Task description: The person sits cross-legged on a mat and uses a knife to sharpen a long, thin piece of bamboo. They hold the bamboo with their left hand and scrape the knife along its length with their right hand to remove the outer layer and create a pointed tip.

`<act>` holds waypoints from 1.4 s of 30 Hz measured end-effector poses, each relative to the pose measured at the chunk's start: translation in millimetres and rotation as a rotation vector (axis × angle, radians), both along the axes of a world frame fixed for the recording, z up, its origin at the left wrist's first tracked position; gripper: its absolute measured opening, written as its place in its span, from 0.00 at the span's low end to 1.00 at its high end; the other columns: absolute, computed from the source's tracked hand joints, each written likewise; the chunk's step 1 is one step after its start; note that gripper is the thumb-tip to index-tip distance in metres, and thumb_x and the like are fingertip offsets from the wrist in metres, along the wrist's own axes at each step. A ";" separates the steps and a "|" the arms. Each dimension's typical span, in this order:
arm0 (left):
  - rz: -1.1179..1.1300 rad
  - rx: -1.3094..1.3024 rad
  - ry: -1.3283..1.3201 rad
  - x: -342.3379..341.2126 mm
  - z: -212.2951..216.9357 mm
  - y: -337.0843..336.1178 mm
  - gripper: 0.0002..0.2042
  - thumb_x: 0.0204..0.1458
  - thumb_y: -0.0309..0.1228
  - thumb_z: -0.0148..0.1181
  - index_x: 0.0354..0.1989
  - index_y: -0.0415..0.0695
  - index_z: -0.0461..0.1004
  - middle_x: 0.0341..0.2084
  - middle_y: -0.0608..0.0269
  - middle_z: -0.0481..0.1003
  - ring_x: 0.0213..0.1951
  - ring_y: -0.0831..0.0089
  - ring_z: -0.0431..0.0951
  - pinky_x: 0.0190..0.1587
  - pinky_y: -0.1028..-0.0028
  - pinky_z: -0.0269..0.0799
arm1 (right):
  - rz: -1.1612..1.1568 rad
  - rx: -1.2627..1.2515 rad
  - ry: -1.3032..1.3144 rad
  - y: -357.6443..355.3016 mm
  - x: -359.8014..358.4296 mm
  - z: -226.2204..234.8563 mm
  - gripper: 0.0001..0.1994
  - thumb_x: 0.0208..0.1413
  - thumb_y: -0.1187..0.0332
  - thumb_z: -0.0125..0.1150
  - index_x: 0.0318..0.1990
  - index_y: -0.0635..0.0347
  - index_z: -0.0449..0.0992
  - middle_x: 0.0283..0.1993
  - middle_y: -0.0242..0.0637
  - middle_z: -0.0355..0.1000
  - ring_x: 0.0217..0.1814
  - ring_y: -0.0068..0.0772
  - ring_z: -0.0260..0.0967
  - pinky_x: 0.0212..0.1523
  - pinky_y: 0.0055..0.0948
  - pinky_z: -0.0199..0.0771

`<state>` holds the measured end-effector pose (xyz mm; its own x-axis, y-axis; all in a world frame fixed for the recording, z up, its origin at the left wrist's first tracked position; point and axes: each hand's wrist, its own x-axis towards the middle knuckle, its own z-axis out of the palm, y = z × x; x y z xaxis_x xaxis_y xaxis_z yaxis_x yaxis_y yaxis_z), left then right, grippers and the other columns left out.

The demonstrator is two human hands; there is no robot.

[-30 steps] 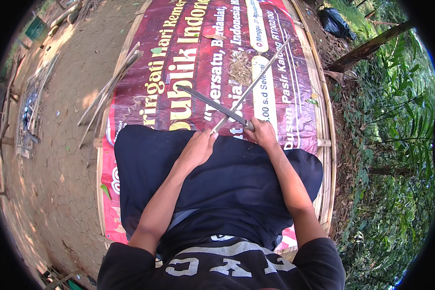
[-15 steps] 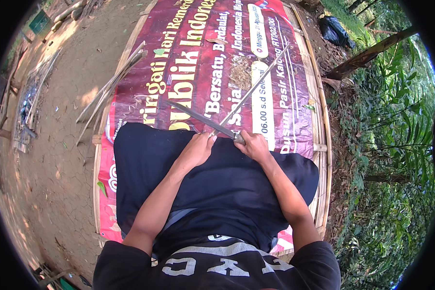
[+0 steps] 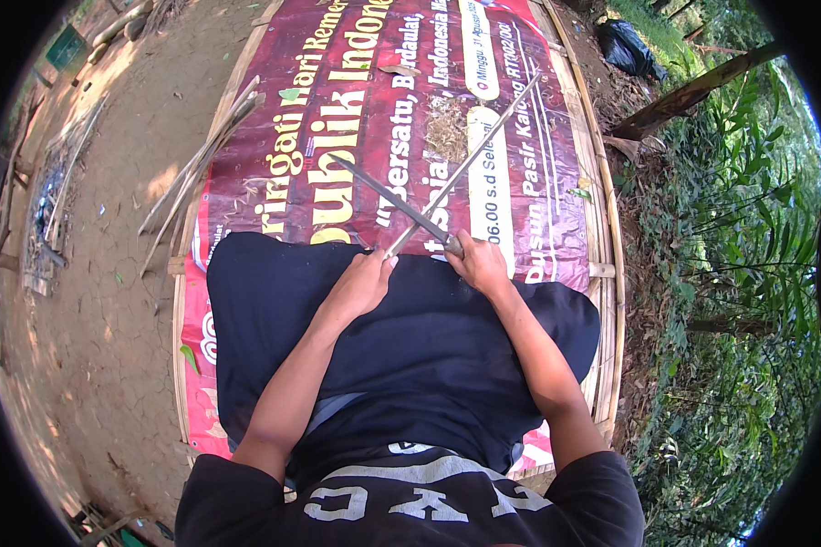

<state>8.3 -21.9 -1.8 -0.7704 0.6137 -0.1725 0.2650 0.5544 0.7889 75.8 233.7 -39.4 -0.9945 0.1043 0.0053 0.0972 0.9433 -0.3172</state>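
My left hand (image 3: 360,284) is closed round the near end of a long thin bamboo strip (image 3: 474,157). From there the strip slants up and away to the right. In my right hand (image 3: 479,263) is the handle of a knife (image 3: 374,185), its dark blade pointing away to the left. Blade and strip cross just beyond my hands, the blade against the strip. Both hands are above the dark cloth (image 3: 410,337) over my lap.
A red printed banner (image 3: 337,109) covers the bamboo platform (image 3: 602,271) I sit on. Wood shavings (image 3: 449,132) are heaped on it. Several loose bamboo strips (image 3: 212,144) lie over its left edge. A black plastic bag (image 3: 625,47) and a slanting post (image 3: 693,93) are at right.
The knife has turned so that its blade points more steeply away from me. My left hand has shifted slightly left, and the strip still crosses the blade.
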 end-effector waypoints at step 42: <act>0.028 -0.078 -0.299 12.5 -11.5 -0.2 0.24 0.69 0.42 0.38 0.29 0.37 0.72 0.17 0.57 0.68 0.22 0.64 0.70 0.31 0.61 0.66 | -0.392 -0.058 0.135 104.1 -27.0 -18.6 0.15 0.59 0.58 0.60 0.39 0.63 0.72 0.27 0.60 0.75 0.31 0.65 0.75 0.32 0.56 0.73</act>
